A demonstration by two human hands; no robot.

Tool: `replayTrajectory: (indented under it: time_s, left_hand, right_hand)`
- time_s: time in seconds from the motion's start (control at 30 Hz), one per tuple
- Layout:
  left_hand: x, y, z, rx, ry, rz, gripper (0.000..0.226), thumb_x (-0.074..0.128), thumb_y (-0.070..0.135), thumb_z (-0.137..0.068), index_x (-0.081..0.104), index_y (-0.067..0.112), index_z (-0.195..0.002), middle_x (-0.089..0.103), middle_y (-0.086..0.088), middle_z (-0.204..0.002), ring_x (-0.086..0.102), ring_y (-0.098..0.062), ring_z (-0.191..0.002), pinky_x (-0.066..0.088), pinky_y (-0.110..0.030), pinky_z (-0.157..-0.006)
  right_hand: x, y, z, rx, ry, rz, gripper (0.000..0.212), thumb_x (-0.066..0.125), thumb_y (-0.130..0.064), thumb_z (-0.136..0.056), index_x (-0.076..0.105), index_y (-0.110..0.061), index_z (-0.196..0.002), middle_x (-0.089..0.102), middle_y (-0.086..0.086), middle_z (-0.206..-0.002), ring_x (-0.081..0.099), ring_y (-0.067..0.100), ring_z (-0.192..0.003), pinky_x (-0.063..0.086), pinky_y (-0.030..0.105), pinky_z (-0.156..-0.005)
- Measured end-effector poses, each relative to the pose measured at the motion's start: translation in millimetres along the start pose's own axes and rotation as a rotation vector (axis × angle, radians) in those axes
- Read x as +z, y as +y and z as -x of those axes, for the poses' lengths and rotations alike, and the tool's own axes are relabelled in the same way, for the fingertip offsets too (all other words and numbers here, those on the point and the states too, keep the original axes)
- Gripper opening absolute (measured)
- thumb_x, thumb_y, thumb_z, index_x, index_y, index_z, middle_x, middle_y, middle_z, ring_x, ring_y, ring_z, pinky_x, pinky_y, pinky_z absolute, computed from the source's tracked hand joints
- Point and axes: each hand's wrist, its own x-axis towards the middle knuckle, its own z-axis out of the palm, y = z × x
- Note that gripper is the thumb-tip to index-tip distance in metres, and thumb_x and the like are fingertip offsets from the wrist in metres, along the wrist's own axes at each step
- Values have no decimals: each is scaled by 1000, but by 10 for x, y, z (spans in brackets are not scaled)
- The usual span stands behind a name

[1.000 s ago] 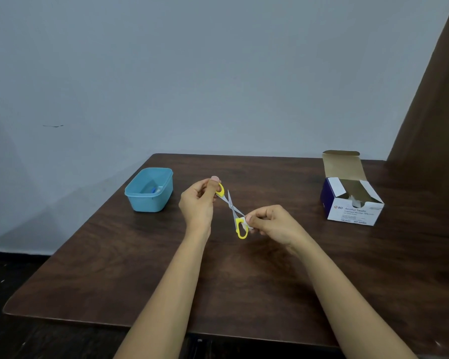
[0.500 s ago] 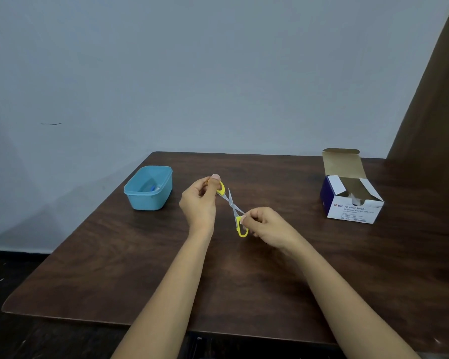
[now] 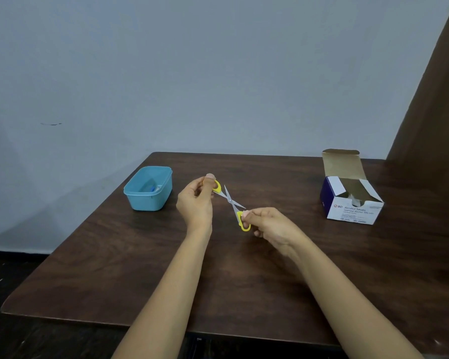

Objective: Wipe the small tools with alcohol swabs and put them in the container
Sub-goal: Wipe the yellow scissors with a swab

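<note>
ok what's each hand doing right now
Left hand: closed on one yellow handle of the scissors.
Right hand: closed on the other handle.

scissors (image 3: 230, 202): yellow handles, silver blades
container (image 3: 148, 189): light blue, something blue inside, unclear
swab box (image 3: 351, 206): white and dark blue
desk (image 3: 140, 268): dark brown woodgrain

Count at bench — two bare hands, left hand (image 3: 196, 203) and right hand (image 3: 270, 224). One pair of yellow-handled scissors (image 3: 231, 203). One blue plastic container (image 3: 148, 189); contents too small to count. One opened alcohol swab box (image 3: 351, 200). One wooden table (image 3: 114, 268).
</note>
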Motion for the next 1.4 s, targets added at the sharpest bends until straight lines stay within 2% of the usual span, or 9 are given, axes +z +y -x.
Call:
replayTrajectory:
  time_s: [0.13, 0.27, 0.4, 0.53, 0.77, 1.0, 1.2, 1.27, 1.4]
  left_hand:
    - [-19, 18, -30, -58, 18, 47, 15, 69, 22, -86, 73, 18, -73, 70, 10, -69, 59, -2, -62, 54, -25, -69]
    - [-31, 15, -56, -92, 31, 95, 15, 70, 23, -86, 74, 11, -79, 68, 10, -66, 55, -3, -58, 50, -22, -65]
    - [-25, 24, -55, -113, 33, 119, 16, 70, 26, -86, 74, 11, -81, 65, 5, -66, 53, -5, -58, 49, -21, -63]
    - [-38, 17, -78, -141, 42, 128, 18, 71, 27, -85, 74, 9, -83, 65, 1, -67, 53, -6, -58, 49, -20, -61]
    - [-34, -10, -78, -203, 19, 172, 19, 72, 27, -84, 74, 8, -89, 66, -2, -71, 58, -7, -62, 50, -17, -58]
    - [32, -47, 1, -238, -99, 101, 19, 75, 25, -82, 74, 8, -89, 68, -3, -68, 60, -7, -60, 49, -17, -55]
    - [75, -51, 112, -295, -323, -71, 20, 74, 26, -82, 74, 7, -89, 68, -2, -67, 57, -5, -53, 47, -17, -53]
    - [98, -79, 179, -269, -387, -107, 20, 74, 24, -82, 74, 5, -89, 69, -3, -66, 57, -4, -53, 47, -16, -53]
    - [122, -127, 282, -117, -411, -159, 14, 75, 20, -82, 74, 6, -81, 69, -4, -62, 59, -5, -53, 50, -17, -55]
  right_hand:
    - [-70, -100, 49, 189, -147, -326, 19, 50, -14, -97, 63, -13, -83, 60, -7, -70, 50, 6, -64, 36, 19, -61]
    - [-89, -104, 55, 274, -155, -491, 16, 54, -16, -95, 64, -15, -82, 62, -6, -72, 51, 8, -69, 38, 20, -65]
    - [-91, -116, 47, 309, -118, -582, 7, 63, -20, -85, 63, -15, -81, 61, -6, -72, 51, 7, -67, 39, 19, -63]
    - [-133, -117, 44, 349, -107, -608, 9, 71, -26, -70, 69, -17, -72, 60, -3, -74, 53, 8, -69, 41, 19, -61]
    - [-166, -101, 18, 260, -61, -816, 9, 69, -21, -73, 73, -14, -68, 58, -2, -80, 51, 9, -75, 40, 19, -66]
    - [-274, -100, -36, 147, 107, -1141, 15, 69, -24, -73, 74, -11, -70, 55, 0, -76, 47, 8, -71, 35, 19, -67]
    - [-330, -90, -77, 69, 308, -1302, 17, 66, -29, -83, 67, -13, -88, 53, -3, -73, 45, 6, -66, 33, 19, -62]
    - [-347, -65, -104, 49, 375, -1308, 18, 67, -33, -83, 66, -15, -87, 51, -5, -71, 43, 5, -64, 31, 18, -60]
    - [-335, 5, -159, 25, 507, -1267, 19, 69, -38, -80, 64, -21, -89, 50, -10, -70, 41, 2, -60, 28, 17, -58]
